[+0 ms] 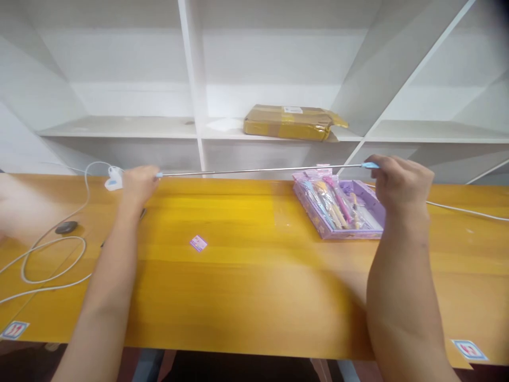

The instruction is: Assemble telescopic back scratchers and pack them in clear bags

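Note:
A thin metal rod point(254, 170) with light blue ends stretches almost level above the yellow table. My left hand point(140, 185) is closed round its left end. At the other end, the fingers of my right hand point(400, 180) pinch the blue tip. Behind and below the rod's right part sits an open purple box point(326, 232), holding clear-wrapped packets point(332, 204) of slim coloured items. A small purple card point(199, 243) lies flat on the table between my arms.
White shelves point(151, 127) stand behind the table point(238, 307), with a taped cardboard box point(290, 122) on one. A white cable point(55, 286), black mouse point(66, 227) and white plug block point(114, 179) are at the left. Stickers mark both front corners.

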Tool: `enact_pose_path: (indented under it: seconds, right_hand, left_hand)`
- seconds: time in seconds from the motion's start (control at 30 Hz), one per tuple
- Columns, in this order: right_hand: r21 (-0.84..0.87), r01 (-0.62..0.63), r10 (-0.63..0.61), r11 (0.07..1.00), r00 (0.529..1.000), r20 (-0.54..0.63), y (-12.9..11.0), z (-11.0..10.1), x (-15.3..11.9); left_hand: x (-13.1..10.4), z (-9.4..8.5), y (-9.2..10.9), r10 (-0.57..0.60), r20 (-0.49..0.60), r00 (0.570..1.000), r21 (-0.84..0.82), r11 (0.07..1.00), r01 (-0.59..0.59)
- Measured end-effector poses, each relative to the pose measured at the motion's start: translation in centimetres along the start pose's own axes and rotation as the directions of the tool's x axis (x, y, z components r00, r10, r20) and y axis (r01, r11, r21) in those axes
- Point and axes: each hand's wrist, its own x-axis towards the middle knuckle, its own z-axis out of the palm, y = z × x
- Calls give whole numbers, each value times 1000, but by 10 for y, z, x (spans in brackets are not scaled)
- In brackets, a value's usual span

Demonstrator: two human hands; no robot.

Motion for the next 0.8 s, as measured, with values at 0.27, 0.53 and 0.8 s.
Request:
enact_pose_path:
  seconds: [0.27, 0.53, 0.8]
  right_hand:
    - [189, -87, 75, 978, 995, 70, -13, -32, 5]
    - [164, -152, 126, 975, 979, 159, -10, -25, 6]
    - [109, -227, 201, 968, 956, 214, -16, -22, 9]
  left_hand:
    - [0, -10, 1, 28, 105, 994, 16, 999, -29]
    - [2, -14, 2, 28, 194, 981, -18, 1000, -25]
    - [2, -17, 2, -3, 200, 980, -37, 999, 10]
